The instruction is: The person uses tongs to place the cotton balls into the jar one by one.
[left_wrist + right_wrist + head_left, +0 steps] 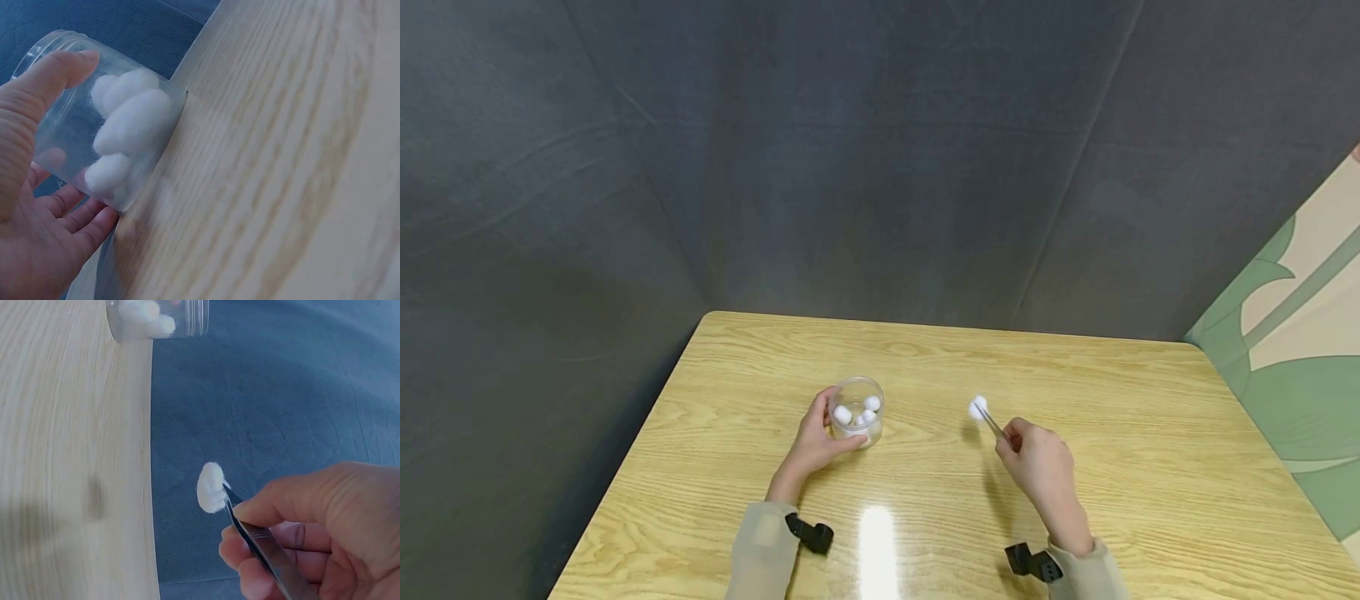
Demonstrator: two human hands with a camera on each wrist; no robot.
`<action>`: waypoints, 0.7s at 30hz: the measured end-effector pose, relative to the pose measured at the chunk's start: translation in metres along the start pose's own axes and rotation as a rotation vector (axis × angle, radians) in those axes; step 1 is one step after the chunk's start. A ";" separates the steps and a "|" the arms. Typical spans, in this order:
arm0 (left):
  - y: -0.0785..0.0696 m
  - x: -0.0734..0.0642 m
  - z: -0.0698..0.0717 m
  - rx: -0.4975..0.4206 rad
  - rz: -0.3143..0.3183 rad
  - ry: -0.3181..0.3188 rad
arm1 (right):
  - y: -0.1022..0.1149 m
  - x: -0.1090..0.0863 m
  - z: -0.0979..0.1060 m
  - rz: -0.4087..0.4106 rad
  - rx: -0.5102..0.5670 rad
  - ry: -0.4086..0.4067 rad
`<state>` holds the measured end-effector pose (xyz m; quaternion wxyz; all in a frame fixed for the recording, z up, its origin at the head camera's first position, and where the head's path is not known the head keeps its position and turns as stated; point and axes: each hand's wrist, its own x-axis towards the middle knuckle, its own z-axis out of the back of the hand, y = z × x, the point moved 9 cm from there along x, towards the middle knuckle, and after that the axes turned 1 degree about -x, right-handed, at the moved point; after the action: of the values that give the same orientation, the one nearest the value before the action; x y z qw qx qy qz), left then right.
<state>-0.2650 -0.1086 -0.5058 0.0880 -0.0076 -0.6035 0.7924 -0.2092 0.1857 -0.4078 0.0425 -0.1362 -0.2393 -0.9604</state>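
Note:
A clear plastic jar (857, 388) stands upright on the table with several white cotton balls (134, 115) inside. My left hand (812, 442) is wrapped round its side, thumb in front and fingers behind. To the right, my right hand (1043, 465) pinches metal tweezers (269, 550) between thumb and fingers. One cotton ball (212, 488) is caught in the tweezers' tips, held above the table apart from the jar. Its shadow falls on the wood in the right wrist view.
The wooden table (760, 358) has a far edge against a dark fabric backdrop (880, 167). On the right hangs a green and cream patterned cloth (1300, 400). Black wrist mounts (811, 533) are strapped over both sleeves.

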 end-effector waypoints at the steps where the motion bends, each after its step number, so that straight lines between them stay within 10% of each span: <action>1: 0.000 0.000 0.000 0.000 0.001 0.000 | 0.001 0.001 0.000 0.003 0.002 -0.001; 21: 0.000 0.001 0.000 -0.003 -0.004 0.002 | 0.024 0.012 -0.001 0.032 0.012 0.001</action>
<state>-0.2657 -0.1082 -0.5058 0.0899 -0.0073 -0.6047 0.7913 -0.2175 0.1637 -0.3949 0.0588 -0.1392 -0.2429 -0.9582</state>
